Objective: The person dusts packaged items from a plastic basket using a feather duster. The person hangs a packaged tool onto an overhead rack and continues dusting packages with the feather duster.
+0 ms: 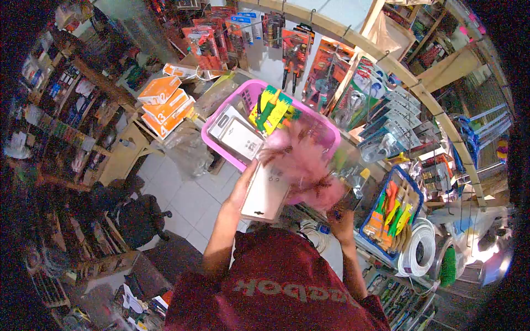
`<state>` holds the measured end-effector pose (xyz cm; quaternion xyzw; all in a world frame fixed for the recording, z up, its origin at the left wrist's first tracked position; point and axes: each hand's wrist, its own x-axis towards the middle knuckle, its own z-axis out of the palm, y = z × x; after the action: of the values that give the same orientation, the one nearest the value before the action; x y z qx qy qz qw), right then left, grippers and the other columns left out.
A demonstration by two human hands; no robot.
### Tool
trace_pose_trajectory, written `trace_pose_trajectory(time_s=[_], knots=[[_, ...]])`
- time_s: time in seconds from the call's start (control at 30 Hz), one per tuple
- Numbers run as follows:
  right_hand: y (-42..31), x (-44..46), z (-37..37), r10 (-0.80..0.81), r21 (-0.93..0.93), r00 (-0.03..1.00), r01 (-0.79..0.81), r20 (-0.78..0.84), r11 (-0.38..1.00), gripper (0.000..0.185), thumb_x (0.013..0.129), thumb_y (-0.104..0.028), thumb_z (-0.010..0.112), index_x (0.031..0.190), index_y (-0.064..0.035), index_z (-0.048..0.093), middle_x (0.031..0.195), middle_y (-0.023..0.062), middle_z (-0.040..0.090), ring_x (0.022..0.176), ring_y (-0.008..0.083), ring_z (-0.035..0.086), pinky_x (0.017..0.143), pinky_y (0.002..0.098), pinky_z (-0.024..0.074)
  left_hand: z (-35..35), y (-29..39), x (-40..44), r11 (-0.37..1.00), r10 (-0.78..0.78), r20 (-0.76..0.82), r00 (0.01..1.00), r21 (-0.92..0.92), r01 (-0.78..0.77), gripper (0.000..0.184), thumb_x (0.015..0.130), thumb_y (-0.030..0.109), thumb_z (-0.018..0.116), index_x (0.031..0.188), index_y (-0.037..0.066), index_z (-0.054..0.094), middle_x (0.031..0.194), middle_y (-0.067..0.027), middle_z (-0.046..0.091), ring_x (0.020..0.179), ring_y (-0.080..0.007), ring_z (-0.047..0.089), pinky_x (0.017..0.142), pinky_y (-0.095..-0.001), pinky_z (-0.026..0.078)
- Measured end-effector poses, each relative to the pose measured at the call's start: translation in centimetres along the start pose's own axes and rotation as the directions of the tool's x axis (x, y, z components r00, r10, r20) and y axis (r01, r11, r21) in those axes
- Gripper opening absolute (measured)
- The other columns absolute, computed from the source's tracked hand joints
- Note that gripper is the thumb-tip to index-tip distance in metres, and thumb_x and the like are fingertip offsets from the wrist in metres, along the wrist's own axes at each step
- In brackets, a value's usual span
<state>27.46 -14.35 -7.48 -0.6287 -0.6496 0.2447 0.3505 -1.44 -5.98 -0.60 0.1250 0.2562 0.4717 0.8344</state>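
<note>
My left hand [241, 192] is closed on the edge of a flat white package [266, 193] with a hanging slot, held at the near side of a pink plastic basket [208, 134]. My right hand [340, 222] is closed around the dark end of a fluffy pink duster [312, 160], which is smeared by motion over the basket's right half. Inside the basket lie another white package [237, 135] and a yellow-and-green carded item [271, 110]. The duster hides part of the basket.
Orange boxes [168, 105] stand left of the basket. A blue-rimmed tray [391, 215] of colourful-handled brushes sits to the right, beside a coil of white cable [418, 247]. Carded tools [296, 52] hang from a curved wooden rail [353, 36]. White tiles [179, 193] cover the floor.
</note>
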Motion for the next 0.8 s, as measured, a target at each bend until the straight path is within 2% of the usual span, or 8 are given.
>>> trace_pose_trajectory(time_s=[0.1, 0.3, 0.4, 0.5, 0.6, 0.7, 0.73, 0.8], knots=[[0.7, -0.5, -2.3, -0.111, -0.256, 0.959, 0.18, 0.261, 0.95, 0.009, 0.071, -0.007, 0.063, 0.071, -0.0001, 0.059, 0.06, 0.0138, 0.056, 0.051, 0.0223, 0.049, 0.051, 0.0348, 0.0401, 2.3, 1.1, -1.5, 0.992, -0.117, -0.05, 0.992, 0.036, 0.119, 0.051, 0.093, 0.042, 0.042, 0.13, 0.007, 0.045, 0.118, -0.0141, 0.056, 0.101, -0.0241, 0.059, 0.089, -0.0382, 0.046], [-0.7, 0.3, -2.8, 0.071, 0.036, 0.994, -0.075, 0.083, 0.997, 0.011, 0.07, -0.007, 0.063, 0.077, 0.0009, 0.062, 0.067, 0.0187, 0.059, 0.058, 0.0276, 0.058, 0.055, 0.0352, 0.0439, -0.9, 0.6, -1.1, 0.995, -0.091, -0.055, 0.994, 0.029, 0.093, 0.046, 0.09, 0.036, 0.049, 0.123, 0.004, 0.051, 0.116, -0.0128, 0.058, 0.105, -0.025, 0.057, 0.09, -0.0379, 0.046], [-1.2, -0.3, -3.9, 0.049, -0.273, 0.948, 0.041, 0.314, 0.961, 0.013, 0.068, -0.007, 0.064, 0.079, 0.0017, 0.063, 0.067, 0.0202, 0.059, 0.057, 0.0282, 0.059, 0.054, 0.0355, 0.0439, -0.3, 0.6, -1.2, 0.99, -0.068, -0.185, 0.98, 0.111, 0.089, 0.049, 0.093, 0.04, 0.043, 0.126, 0.004, 0.049, 0.117, -0.0125, 0.058, 0.1, -0.0235, 0.06, 0.086, -0.0367, 0.049], [-2.9, 0.4, -3.1, 0.09, -0.031, 0.995, -0.089, 0.032, 0.996, 0.014, 0.066, -0.008, 0.064, 0.077, 0.0009, 0.063, 0.064, 0.0197, 0.058, 0.056, 0.0288, 0.058, 0.053, 0.036, 0.0433, -3.0, 0.0, -0.3, 0.996, -0.085, 0.021, 0.996, -0.009, 0.085, 0.05, 0.093, 0.041, 0.042, 0.128, 0.004, 0.048, 0.12, -0.0125, 0.057, 0.102, -0.0252, 0.058, 0.089, -0.0385, 0.047], [-2.3, -0.4, -3.3, 0.082, -0.123, 0.963, -0.052, 0.257, 0.991, 0.015, 0.063, -0.008, 0.064, 0.076, 0.0007, 0.063, 0.063, 0.0197, 0.058, 0.057, 0.0306, 0.06, 0.053, 0.0361, 0.043, 4.1, 1.4, -3.3, 0.99, -0.013, -0.184, 0.983, 0.134, 0.038, 0.048, 0.093, 0.036, 0.043, 0.127, 0.003, 0.047, 0.122, -0.0133, 0.055, 0.108, -0.0265, 0.055, 0.095, -0.0388, 0.043], [-1.7, -0.9, -2.9, 0.079, -0.324, 0.946, 0.028, 0.314, 0.946, 0.014, 0.063, -0.007, 0.064, 0.074, 0.0007, 0.063, 0.063, 0.0192, 0.058, 0.057, 0.031, 0.06, 0.052, 0.0371, 0.043, -1.6, 0.6, -0.6, 0.963, -0.036, 0.002, 0.999, 0.266, 0.034, 0.055, 0.091, 0.045, 0.042, 0.13, 0.006, 0.044, 0.12, -0.0141, 0.055, 0.103, -0.0265, 0.057, 0.09, -0.0381, 0.047], [-1.1, -0.9, -2.6, 0.095, -0.303, 0.974, -0.03, 0.203, 0.953, 0.014, 0.063, -0.008, 0.064, 0.074, 0.0006, 0.063, 0.063, 0.0193, 0.058, 0.058, 0.032, 0.06, 0.053, 0.0378, 0.0437, -0.9, 0.6, -0.9, 0.936, 0.054, -0.013, 0.998, 0.35, -0.046, 0.056, 0.091, 0.046, 0.042, 0.131, 0.006, 0.043, 0.121, -0.0142, 0.055, 0.104, -0.0267, 0.057, 0.09, -0.0384, 0.046], [-0.4, -0.8, -2.0, 0.132, -0.241, 0.991, -0.132, -0.018, 0.961, 0.015, 0.062, -0.01, 0.064, 0.073, 0.0004, 0.063, 0.065, 0.0196, 0.059, 0.06, 0.0341, 0.06, 0.055, 0.0391, 0.045, -1.6, 0.7, -0.7, 0.99, -0.127, 0.065, 0.99, 0.069, 0.122, 0.057, 0.092, 0.044, 0.042, 0.135, 0.007, 0.039, 0.125, -0.0123, 0.052, 0.109, -0.0248, 0.054, 0.093, -0.0377, 0.044]])
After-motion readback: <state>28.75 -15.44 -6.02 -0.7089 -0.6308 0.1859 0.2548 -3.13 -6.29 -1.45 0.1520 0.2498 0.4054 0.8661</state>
